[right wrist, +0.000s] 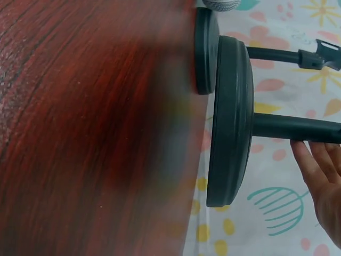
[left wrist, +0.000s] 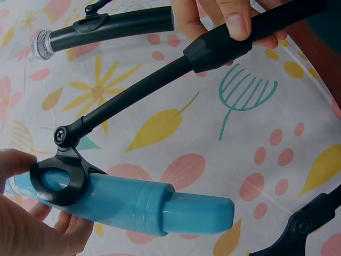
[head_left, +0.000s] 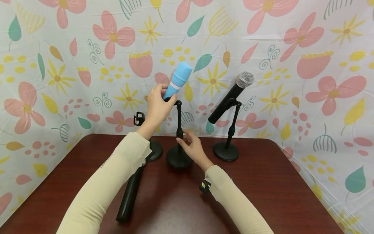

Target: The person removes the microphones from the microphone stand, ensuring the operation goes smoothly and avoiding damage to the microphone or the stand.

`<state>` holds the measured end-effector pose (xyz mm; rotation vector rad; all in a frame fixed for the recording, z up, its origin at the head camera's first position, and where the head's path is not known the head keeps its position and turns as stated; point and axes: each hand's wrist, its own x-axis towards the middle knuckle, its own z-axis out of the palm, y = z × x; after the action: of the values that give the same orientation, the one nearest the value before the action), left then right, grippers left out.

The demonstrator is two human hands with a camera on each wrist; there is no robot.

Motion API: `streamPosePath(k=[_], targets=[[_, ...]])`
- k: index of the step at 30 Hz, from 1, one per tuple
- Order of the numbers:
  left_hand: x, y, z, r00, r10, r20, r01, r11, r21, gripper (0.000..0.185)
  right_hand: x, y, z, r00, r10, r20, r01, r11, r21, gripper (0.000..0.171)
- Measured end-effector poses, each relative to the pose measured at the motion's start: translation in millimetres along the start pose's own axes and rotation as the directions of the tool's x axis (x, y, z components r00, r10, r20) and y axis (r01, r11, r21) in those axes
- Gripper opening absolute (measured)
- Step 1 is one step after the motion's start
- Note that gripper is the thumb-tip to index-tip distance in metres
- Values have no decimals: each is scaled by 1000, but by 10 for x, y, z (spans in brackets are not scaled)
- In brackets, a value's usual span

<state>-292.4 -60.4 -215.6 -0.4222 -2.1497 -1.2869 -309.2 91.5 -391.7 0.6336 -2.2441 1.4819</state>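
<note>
In the head view my left hand (head_left: 157, 105) holds a light blue microphone (head_left: 179, 76) with a white band, head tilted up to the right. The left wrist view shows the microphone's body (left wrist: 128, 200) running through the black clip (left wrist: 61, 178) atop the middle stand, with my left fingers and thumb about it. Lower down, my right hand (head_left: 192, 147) pinches that stand's pole (head_left: 179, 120) at its thicker collar (left wrist: 221, 50). The stand's round base (right wrist: 232, 122) sits on the table, and in the right wrist view my right fingers (right wrist: 306, 162) touch the pole.
To the right, a black microphone (head_left: 225, 100) with a silver head rests tilted in another stand (head_left: 226, 151). At the left, a third stand (head_left: 155, 151) has a clip (head_left: 139, 118) on top. Another black microphone (head_left: 130, 195) lies on the brown table (head_left: 263, 195), partly behind my left sleeve.
</note>
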Motion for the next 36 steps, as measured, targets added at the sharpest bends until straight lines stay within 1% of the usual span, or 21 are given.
streamPosePath(k=[6, 10, 14, 18, 25, 30, 36], targets=[[-18, -31, -12, 1000, -7, 12, 7, 1000, 7, 35, -16, 27, 8, 1000, 16, -1, -16, 1000, -3, 42], [-16, -42, -24, 1000, -12, 16, 12, 1000, 10, 36, -12, 38, 7, 1000, 12, 5, -12, 1000, -12, 41], [-8, -33, -40, 1000, -7, 12, 7, 1000, 8, 36, 5, 34, 4, 1000, -1, 11, 2, 1000, -18, 40], [-6, -19, -52, 1000, -7, 14, 7, 1000, 10, 35, 15, 27, -3, 1000, 7, 13, -6, 1000, -25, 41], [0, -25, -70, 999, -36, 20, 36, 999, -6, 35, 9, 32, -7, 999, 27, 23, -26, 998, -58, 42], [37, -28, -86, 999, -49, 22, 50, 998, -34, 34, 2, 41, -16, 998, 46, 36, -44, 997, -63, 43], [90, 47, -115, 999, -38, 18, 39, 998, -41, 35, 50, 0, -55, 999, 8, 31, -6, 998, -68, 42]])
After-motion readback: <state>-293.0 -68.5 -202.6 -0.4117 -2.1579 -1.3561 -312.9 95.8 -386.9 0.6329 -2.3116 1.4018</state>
